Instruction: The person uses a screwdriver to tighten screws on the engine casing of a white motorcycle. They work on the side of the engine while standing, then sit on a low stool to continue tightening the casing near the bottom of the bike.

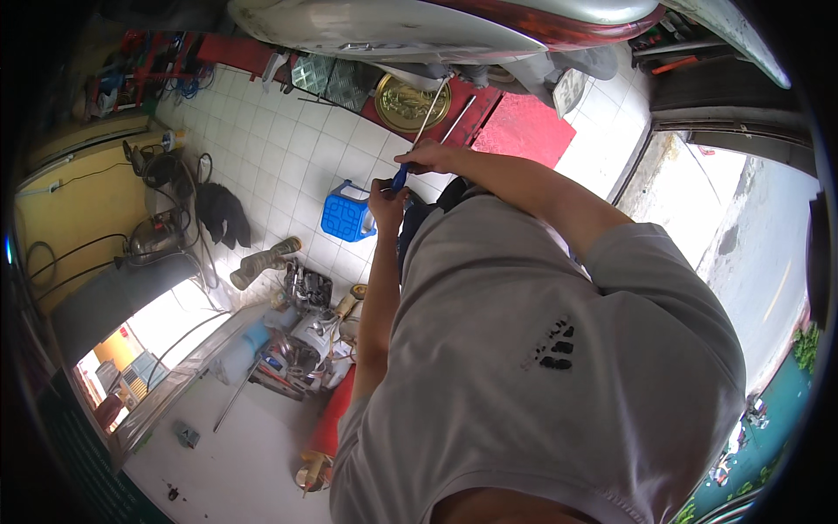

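Observation:
My left hand point(385, 199) is closed on the blue handle point(400, 177) of a tool. My right hand point(422, 158) grips the same tool just above it, fingers wrapped near where handle and shaft meet. A long thin metal shaft point(432, 109) runs from my hands up toward the underside of a silver scooter body point(393, 35); its far end is too small to make out. Behind the shaft are a round gold plate point(397, 96) and a separate metal bar point(458, 120) on a red platform point(522, 131).
A blue plastic stool point(346, 218) stands on white tiles below my hands. Hoses and a compressor point(150, 236) are at left, near a dark cloth point(223, 214). Assorted parts and tools point(301, 349) crowd the lower left. An open doorway point(698, 201) is at right.

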The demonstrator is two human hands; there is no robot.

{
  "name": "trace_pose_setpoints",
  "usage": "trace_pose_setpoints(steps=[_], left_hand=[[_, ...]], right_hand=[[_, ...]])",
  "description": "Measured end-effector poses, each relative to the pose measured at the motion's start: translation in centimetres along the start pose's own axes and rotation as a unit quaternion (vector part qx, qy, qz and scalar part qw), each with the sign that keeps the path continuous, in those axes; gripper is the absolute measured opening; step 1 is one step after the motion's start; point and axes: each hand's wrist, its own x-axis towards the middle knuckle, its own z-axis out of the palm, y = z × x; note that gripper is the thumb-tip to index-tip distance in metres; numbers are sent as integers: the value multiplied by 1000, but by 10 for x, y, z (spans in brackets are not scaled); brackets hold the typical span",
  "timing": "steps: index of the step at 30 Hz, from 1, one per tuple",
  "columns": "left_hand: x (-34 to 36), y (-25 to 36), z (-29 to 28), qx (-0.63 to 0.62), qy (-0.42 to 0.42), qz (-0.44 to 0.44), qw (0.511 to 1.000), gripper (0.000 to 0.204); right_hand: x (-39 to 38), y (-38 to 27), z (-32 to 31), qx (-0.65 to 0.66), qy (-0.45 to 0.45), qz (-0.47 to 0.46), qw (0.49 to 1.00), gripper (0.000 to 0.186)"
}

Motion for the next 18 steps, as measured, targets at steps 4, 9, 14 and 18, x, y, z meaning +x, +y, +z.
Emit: trace_pose_setpoints(steps=[4, 9, 14, 18], left_hand=[[2, -3, -1, -284, -14, -157, 946, 21], [14, -18, -7, -257, -37, -134, 957, 20], [17, -19, -9, -109, -10, -32, 994, 22], [23, -21, -21, -289, -131, -243, 917, 22]], right_hand=[[-2, -3, 7, -46, 21, -56, 997, 18], [4, -10, 2, 88, -47, -18, 995, 16], [11, -11, -1, 18, -28, -18, 999, 15], [22, -6, -11, 69, -97, -89, 989, 14]])
